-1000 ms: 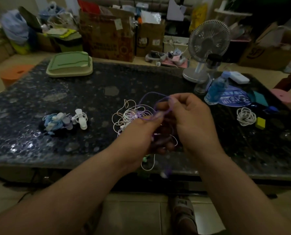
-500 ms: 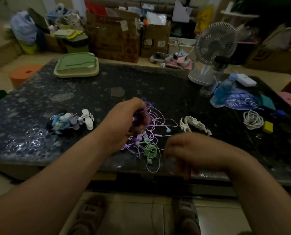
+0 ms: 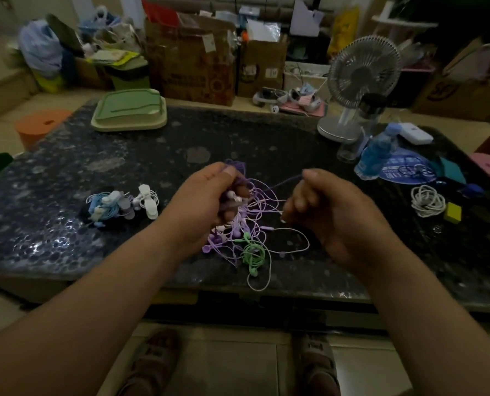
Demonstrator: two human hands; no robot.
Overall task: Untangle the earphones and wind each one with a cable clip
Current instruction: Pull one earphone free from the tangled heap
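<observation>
Earphones [image 3: 239, 234] lay in a loose tangle of purple, pale and green cable on the near middle of the dark speckled counter [image 3: 66, 181], with the upper part lifted off it. The left hand [image 3: 209, 201] was closed in a fist round a bunch of that tangle, and small white buds showed between its fingers. The right hand [image 3: 332, 212] had its fingers curled, with thumb and forefinger pinching a purple cable [image 3: 281, 183]. That cable ran taut from the pinch across to the left fist. The two hands were held apart above the pile, with the strand stretched between them. A green earphone [image 3: 252, 252] sat coiled at the near edge of the tangle, and one pale loop trailed toward the counter's front rim.

To the left, well apart from the tangle, lay a cluster of wound earphones [image 3: 109, 207] with a white clip [image 3: 148, 201] beside it. On the right side of the counter rested a white coiled cable [image 3: 428, 200], just beside a yellow block [image 3: 452, 212]. At the far side stood a green tray [image 3: 129, 108], a small fan [image 3: 361, 70] and a blue bottle [image 3: 378, 152].
</observation>
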